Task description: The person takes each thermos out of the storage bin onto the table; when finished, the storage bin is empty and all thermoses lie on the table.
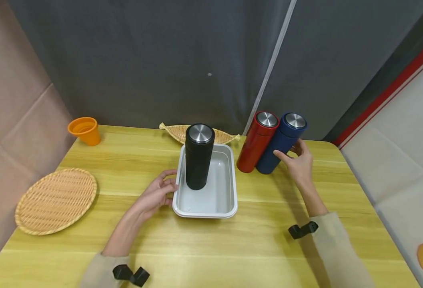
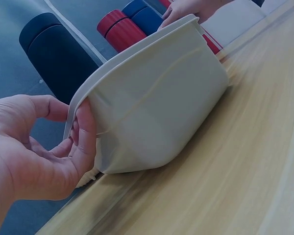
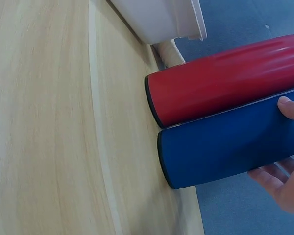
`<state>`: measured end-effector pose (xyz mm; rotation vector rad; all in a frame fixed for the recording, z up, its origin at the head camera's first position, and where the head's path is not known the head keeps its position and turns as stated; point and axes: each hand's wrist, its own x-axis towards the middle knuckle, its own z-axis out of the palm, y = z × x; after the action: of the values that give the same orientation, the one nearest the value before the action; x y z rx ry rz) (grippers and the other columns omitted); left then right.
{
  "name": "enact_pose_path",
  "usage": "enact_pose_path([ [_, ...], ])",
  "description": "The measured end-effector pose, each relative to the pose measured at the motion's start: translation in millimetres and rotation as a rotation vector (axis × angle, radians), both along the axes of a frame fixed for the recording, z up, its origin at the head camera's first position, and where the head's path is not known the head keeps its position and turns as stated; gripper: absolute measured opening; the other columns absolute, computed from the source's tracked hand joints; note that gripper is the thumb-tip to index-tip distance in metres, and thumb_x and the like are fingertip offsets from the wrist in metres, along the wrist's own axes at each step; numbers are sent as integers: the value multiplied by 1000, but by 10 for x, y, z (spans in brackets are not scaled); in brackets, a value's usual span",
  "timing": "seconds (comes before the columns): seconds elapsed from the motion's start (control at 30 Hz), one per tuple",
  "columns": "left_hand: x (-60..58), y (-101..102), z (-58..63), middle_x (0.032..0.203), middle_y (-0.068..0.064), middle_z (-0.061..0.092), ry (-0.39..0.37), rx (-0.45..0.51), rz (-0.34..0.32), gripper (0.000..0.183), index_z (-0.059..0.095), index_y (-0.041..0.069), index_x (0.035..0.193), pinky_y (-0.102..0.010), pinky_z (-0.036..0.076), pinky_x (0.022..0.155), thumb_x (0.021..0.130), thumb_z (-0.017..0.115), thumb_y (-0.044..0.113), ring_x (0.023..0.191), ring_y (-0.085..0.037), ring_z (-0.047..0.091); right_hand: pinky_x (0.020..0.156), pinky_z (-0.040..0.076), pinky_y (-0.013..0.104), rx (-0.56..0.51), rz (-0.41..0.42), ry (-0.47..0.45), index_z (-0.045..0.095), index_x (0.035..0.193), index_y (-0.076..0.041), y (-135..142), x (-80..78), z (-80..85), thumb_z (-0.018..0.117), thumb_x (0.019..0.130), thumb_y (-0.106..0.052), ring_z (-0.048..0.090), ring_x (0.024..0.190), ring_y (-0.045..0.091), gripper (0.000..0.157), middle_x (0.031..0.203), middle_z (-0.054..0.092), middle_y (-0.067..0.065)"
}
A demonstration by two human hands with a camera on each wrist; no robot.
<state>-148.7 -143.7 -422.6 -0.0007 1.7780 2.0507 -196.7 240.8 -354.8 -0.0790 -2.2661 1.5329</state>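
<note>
A white plastic tub (image 1: 218,196) stands mid-table, and a black thermos (image 1: 199,164) with a steel lid is upright inside it. My left hand (image 1: 157,194) pinches the tub's left rim, thumb over the edge and fingers against the outer wall, as the left wrist view shows. To the right of the tub a red thermos (image 1: 255,144) and a blue thermos (image 1: 279,146) stand side by side on the table. My right hand (image 1: 299,162) grips the blue thermos from the right, thumb on its near side and fingers behind it.
Behind the tub lies a boat-shaped wicker basket (image 1: 223,137). An orange cup (image 1: 89,134) stands at the back left, with a round woven tray (image 1: 58,200) nearer on the left. A dark grey curtain (image 1: 143,68) closes off the table's far edge.
</note>
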Motion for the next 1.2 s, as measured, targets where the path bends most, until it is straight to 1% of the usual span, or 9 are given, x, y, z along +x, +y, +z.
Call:
enact_pose_path([
  [0.17,-1,10,9,121,-27,48,-4,-5,-6,61,23,5,145,-32,52,65,91,48,-1,92,-29,59,76,48,14,-14,4,-7,50,132,4,17,-11,-13,77,78,-2,52,98,13,60,109,56,2],
  [0.37,0,-6,6,123,-27,47,4,3,-12,61,22,5,145,-31,52,64,91,48,0,97,-31,58,78,48,14,-9,13,-8,49,133,5,3,-7,-2,77,79,-3,52,100,16,61,113,56,7],
  [0.47,-4,-18,-3,124,-28,47,9,7,-13,60,23,5,145,-31,51,64,91,49,0,98,-31,58,79,49,16,-8,24,3,49,132,6,9,-23,-23,77,79,-2,53,100,18,60,113,56,8],
  [0.53,-5,-25,-12,124,-28,47,12,8,-18,60,22,5,145,-31,52,64,92,49,1,98,-31,58,80,50,17,-12,28,4,50,131,6,36,-51,-68,77,78,-2,53,100,18,60,113,57,8],
  [0.67,-10,-22,-22,121,-26,48,15,5,-25,60,22,5,145,-31,52,63,92,49,1,96,-30,58,81,50,17,-9,27,14,51,131,2,137,-136,-230,79,78,-4,54,100,13,61,113,57,4],
  [0.77,-14,-18,-23,120,-25,49,13,6,-24,60,23,6,145,-31,51,63,92,49,1,96,-30,59,81,50,18,-14,37,11,51,131,3,116,-99,-192,78,78,-3,54,99,14,60,111,57,3],
  [0.9,-9,-16,-22,121,-26,49,11,11,-25,60,22,6,146,-31,51,63,92,49,1,96,-31,59,81,50,19,-22,57,-6,49,130,8,20,17,-24,74,80,1,53,99,18,57,108,56,4],
  [1.03,-6,-20,-17,121,-26,48,7,16,-22,60,23,6,145,-31,52,63,92,49,1,95,-32,60,84,50,20,-26,73,0,45,135,6,21,21,-36,73,81,1,53,101,17,62,114,56,7],
  [1.2,-6,-19,-5,121,-27,48,3,16,-18,60,22,6,145,-32,52,63,92,49,0,94,-32,60,86,51,22,-44,86,17,43,140,4,40,42,-83,72,81,4,54,105,19,66,124,55,17],
])
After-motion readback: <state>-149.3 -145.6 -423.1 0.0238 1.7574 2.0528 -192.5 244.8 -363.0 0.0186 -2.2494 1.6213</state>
